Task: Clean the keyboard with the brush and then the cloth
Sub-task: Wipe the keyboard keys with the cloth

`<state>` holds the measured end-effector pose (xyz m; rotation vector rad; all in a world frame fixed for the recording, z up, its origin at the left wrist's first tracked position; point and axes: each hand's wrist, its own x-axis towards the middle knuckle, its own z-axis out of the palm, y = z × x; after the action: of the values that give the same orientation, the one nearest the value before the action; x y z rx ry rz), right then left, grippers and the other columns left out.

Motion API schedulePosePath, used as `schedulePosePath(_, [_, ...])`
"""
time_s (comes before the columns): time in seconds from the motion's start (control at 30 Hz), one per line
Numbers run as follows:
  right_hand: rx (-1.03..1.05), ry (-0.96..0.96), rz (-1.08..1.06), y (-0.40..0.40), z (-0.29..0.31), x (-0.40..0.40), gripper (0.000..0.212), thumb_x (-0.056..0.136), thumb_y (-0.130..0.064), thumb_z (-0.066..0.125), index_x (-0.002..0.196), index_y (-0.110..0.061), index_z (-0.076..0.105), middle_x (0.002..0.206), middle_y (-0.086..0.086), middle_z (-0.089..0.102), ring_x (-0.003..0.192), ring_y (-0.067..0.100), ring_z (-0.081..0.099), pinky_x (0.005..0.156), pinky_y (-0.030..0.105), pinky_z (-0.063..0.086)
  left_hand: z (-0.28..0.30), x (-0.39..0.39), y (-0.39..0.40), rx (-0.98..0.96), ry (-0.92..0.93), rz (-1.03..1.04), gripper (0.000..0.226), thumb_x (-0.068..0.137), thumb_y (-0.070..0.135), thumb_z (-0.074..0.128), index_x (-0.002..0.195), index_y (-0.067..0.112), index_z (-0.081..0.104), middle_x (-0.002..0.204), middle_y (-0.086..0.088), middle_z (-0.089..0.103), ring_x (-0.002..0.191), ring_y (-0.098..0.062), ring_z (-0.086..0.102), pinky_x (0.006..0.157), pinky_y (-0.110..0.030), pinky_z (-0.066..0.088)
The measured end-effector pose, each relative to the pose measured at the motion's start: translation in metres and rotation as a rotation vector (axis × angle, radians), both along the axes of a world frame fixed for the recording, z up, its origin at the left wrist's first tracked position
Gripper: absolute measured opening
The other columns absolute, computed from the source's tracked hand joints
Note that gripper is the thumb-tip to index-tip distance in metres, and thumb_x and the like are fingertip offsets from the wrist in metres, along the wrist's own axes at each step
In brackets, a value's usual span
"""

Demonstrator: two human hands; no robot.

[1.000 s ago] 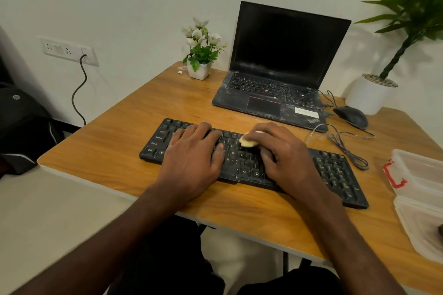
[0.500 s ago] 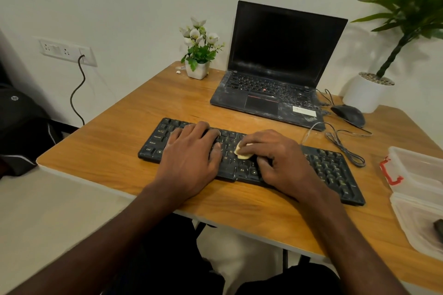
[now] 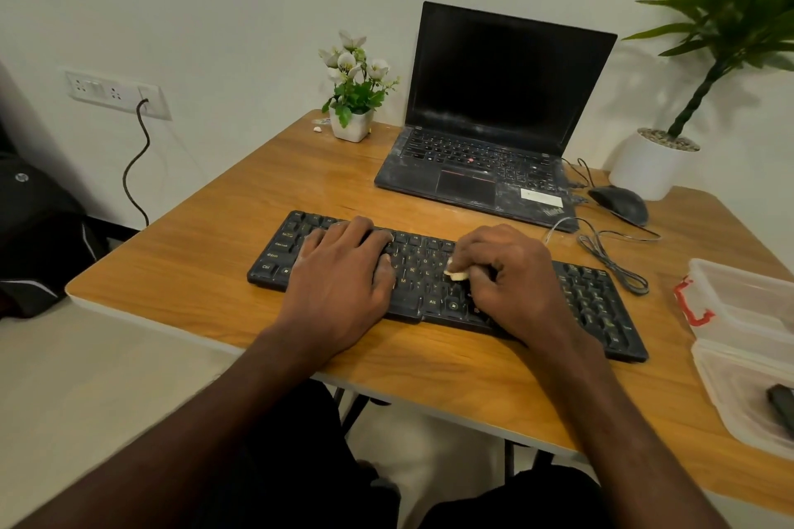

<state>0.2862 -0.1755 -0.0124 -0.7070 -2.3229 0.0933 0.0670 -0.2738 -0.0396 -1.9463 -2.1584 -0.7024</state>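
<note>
A: Wooden desk (image 3: 206,271); keyboard (image 3: 593,301) at centre. Our left hand (image 3: 339,283) lies flat, steadying it.

B: Right hand (image 3: 511,283) pinches a small pale cloth (image 3: 456,273), wiping; probably the cloth step. Next, three o'clock keys.

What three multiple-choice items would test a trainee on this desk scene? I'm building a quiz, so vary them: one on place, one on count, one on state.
1. Where is the mouse?
A. right of the laptop
B. on the keyboard
C. beside the flower pot

2. How many plants stand at the back of the table?
A. one
B. two
C. four

3. What is the right hand doing?
A. lying flat and empty
B. pinching a small pale cloth against the keys
C. holding the mouse

Answers: 1 A, it sits just past the laptop's right edge. 2 B, the flower pot and a tall green plant. 3 B, the pale cloth shows at its curled fingertips.
</note>
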Motion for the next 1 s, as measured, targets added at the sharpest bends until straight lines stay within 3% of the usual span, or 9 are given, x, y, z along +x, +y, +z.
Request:
schedulePosePath(0.07, [0.010,0.059,-0.087,-0.0001,0.0004,0.0018,0.023,0.077,-0.003,0.055,0.069,-0.016,0.073,0.076,-0.008,0.069,0.076,0.013,0.062,0.067,0.041,0.056,0.0001,-0.0001,0.0002,-0.003,-0.001,-0.003,0.048,0.106,0.041,0.033,0.140,0.022,0.061,0.138,0.004,0.056,0.128,-0.016,0.051,0.115,-0.045,0.037])
schedulePosePath(0.13, [0.031,0.066,-0.125,-0.0028,0.0017,0.0014,0.023,0.079,-0.006,0.054,0.070,-0.016,0.074,0.078,-0.007,0.068,0.076,0.012,0.062,0.069,0.040,0.056,0.0001,-0.0001,0.0008,-0.007,-0.002,-0.003,0.049,0.106,0.042,0.033,0.141,0.022,0.060,0.139,0.004,0.056,0.130,-0.017,0.051,0.115,-0.045,0.037])
schedulePosePath(0.3, [0.036,-0.026,0.019,-0.0021,0.0026,-0.0001,0.029,0.082,0.005,0.066,0.100,-0.014,0.081,0.112,-0.002,0.072,0.108,0.014,0.064,0.092,0.031,0.056,0.0013,0.0004,0.0012,-0.024,0.009,0.000,0.054,0.103,0.043,0.030,0.143,0.023,0.059,0.141,0.003,0.055,0.131,-0.017,0.050,0.116,-0.046,0.036])
schedulePosePath(0.43, [0.015,0.013,-0.111,-0.0017,0.0010,-0.0002,0.025,0.082,-0.009,0.053,0.072,-0.019,0.074,0.083,-0.009,0.067,0.082,0.014,0.061,0.073,0.042,0.056,0.0025,0.0003,0.0000,-0.034,0.010,-0.012,0.056,0.100,0.042,0.029,0.144,0.022,0.058,0.141,0.002,0.055,0.131,-0.018,0.051,0.117,-0.047,0.037])
schedulePosePath(0.5, [0.022,0.053,-0.171,-0.0030,0.0022,0.0006,0.027,0.082,-0.014,0.048,0.070,-0.020,0.071,0.080,-0.009,0.065,0.078,0.013,0.060,0.073,0.042,0.056,0.0024,0.0005,-0.0002,-0.038,0.009,-0.008,0.057,0.100,0.042,0.028,0.144,0.022,0.058,0.141,0.003,0.055,0.131,-0.018,0.050,0.117,-0.047,0.037])
schedulePosePath(0.67, [0.022,0.039,-0.017,-0.0023,0.0025,0.0002,0.029,0.084,0.005,0.066,0.104,-0.012,0.077,0.113,-0.002,0.072,0.107,0.012,0.066,0.095,0.032,0.056,0.0028,0.0013,0.0000,-0.040,0.009,0.000,0.056,0.099,0.042,0.029,0.143,0.022,0.059,0.141,0.003,0.055,0.128,-0.018,0.051,0.115,-0.047,0.037])
schedulePosePath(0.87, [0.005,0.075,-0.111,0.0008,0.0007,-0.0005,0.024,0.077,0.000,0.055,0.068,-0.017,0.069,0.071,-0.009,0.065,0.067,0.006,0.059,0.062,0.036,0.055,0.0032,0.0010,-0.0006,-0.042,0.009,-0.010,0.059,0.099,0.043,0.026,0.143,0.021,0.058,0.141,0.003,0.055,0.129,-0.018,0.051,0.116,-0.047,0.037])
schedulePosePath(0.93, [0.028,0.090,-0.104,-0.0006,0.0007,0.0002,0.024,0.078,0.000,0.055,0.070,-0.016,0.070,0.074,-0.008,0.066,0.069,0.006,0.060,0.063,0.035,0.056,0.0033,0.0013,-0.0001,-0.049,0.014,-0.009,0.059,0.099,0.043,0.026,0.144,0.021,0.058,0.141,0.003,0.055,0.130,-0.018,0.050,0.117,-0.047,0.036])
schedulePosePath(1.0, [0.010,0.095,-0.028,-0.0025,0.0022,-0.0008,0.023,0.081,0.003,0.060,0.081,-0.013,0.076,0.090,-0.005,0.072,0.084,0.008,0.066,0.075,0.031,0.058,0.0036,0.0011,0.0001,-0.049,0.013,-0.006,0.059,0.099,0.043,0.027,0.144,0.021,0.058,0.141,0.002,0.055,0.130,-0.018,0.050,0.117,-0.047,0.036])
